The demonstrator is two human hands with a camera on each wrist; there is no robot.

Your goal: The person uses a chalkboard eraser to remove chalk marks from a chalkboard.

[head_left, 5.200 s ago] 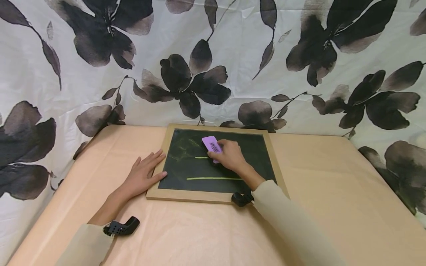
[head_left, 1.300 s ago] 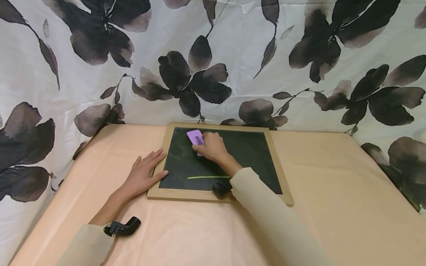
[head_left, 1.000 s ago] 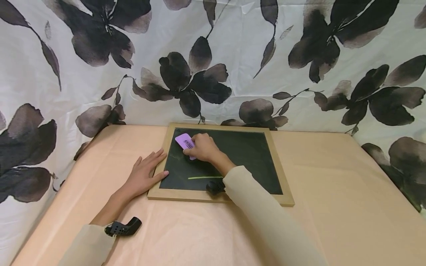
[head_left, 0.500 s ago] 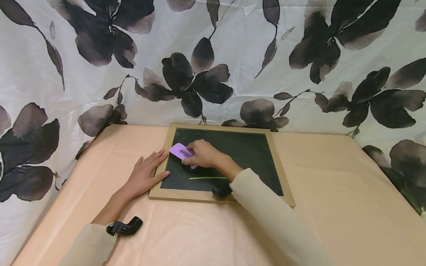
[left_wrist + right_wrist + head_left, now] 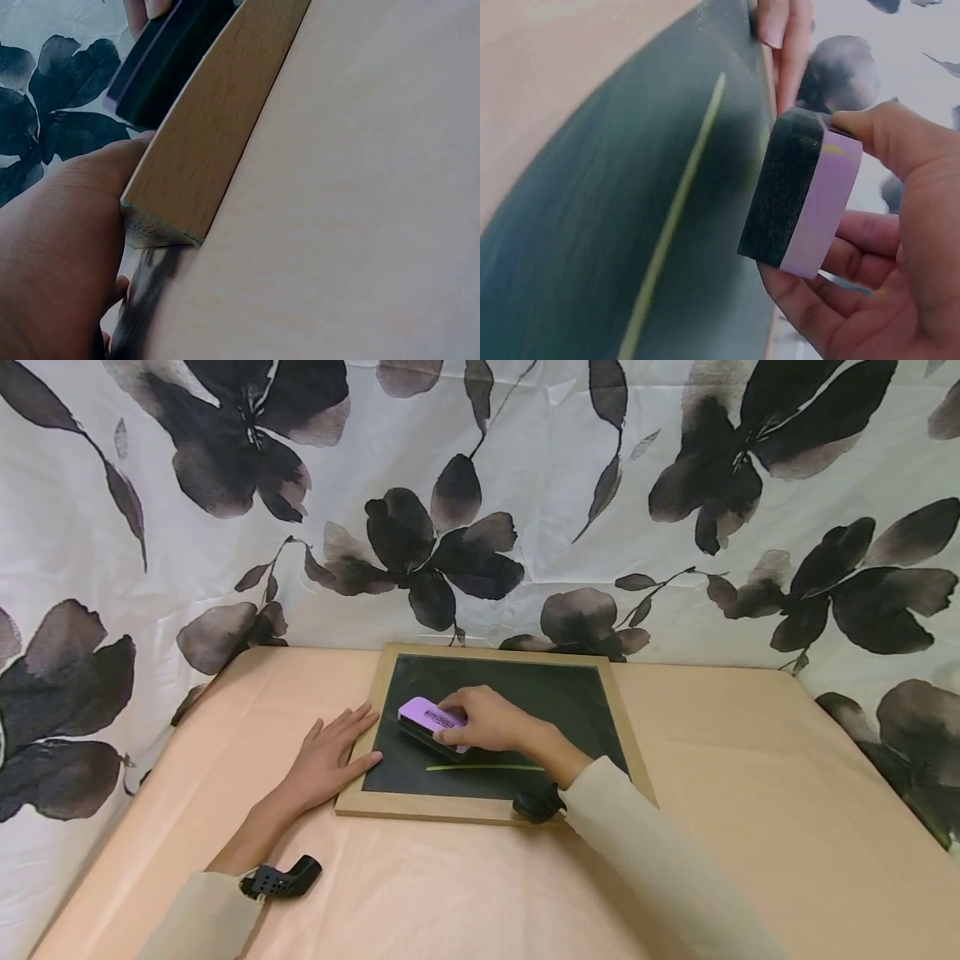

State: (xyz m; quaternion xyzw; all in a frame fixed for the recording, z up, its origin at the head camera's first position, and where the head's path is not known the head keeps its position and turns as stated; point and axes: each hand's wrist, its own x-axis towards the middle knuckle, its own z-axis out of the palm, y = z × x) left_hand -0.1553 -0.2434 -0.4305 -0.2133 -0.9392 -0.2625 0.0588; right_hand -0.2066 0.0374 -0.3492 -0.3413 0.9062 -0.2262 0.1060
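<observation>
My right hand [image 5: 491,718] grips a purple and black chalkboard eraser [image 5: 427,714] between thumb and fingers. It is tilted over the left half of a small wood-framed chalkboard [image 5: 525,681], and its dark side shows. In the right wrist view, the eraser's black pad [image 5: 784,187] faces the board beside a yellow-green chalk line [image 5: 675,210]. That line runs across the lower board. My left hand [image 5: 330,764] rests with fingers spread on the frame's left edge. In the left wrist view, the thumb side of that hand lies against the wooden frame [image 5: 210,112].
The board lies on a table with a peach cover [image 5: 735,777]. Behind and at both sides hangs a white cloth [image 5: 570,510] with dark flowers. Each wrist wears a black camera, such as the left wrist camera [image 5: 281,878], and the sleeves are beige.
The upper of two chalk lines has gone since the oldest frame. The right hand swept the eraser left, then brought it down and right, tilting it. The left hand stayed put.
</observation>
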